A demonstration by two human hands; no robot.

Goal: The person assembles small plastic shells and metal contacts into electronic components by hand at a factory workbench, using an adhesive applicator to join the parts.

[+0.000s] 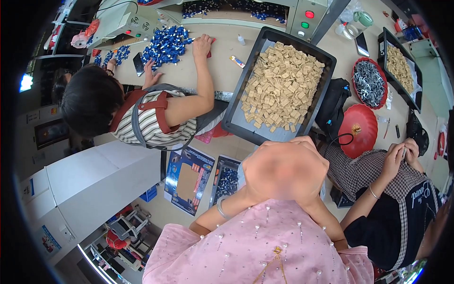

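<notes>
My left hand [259, 171] and my right hand [308, 164] are raised close in front of my chest, pressed together with bent knuckles outward. A blur covers the middle where they meet, so whatever the curled fingers hold cannot be made out. A silvery bangle [221, 208] circles my left wrist. Just beyond my hands lies a black tray [232, 105], its near edge partly behind them. Many small beige rectangular pieces [283, 85] are heaped inside it.
Left, a co-worker in a striped apron reaches to blue pieces [168, 45]. Right, another co-worker pinches a small item near a red dish [351, 130] and a red bowl [369, 83] of grey parts. A black bag [335, 106] sits beside the tray. A glue tube [237, 61] lies left.
</notes>
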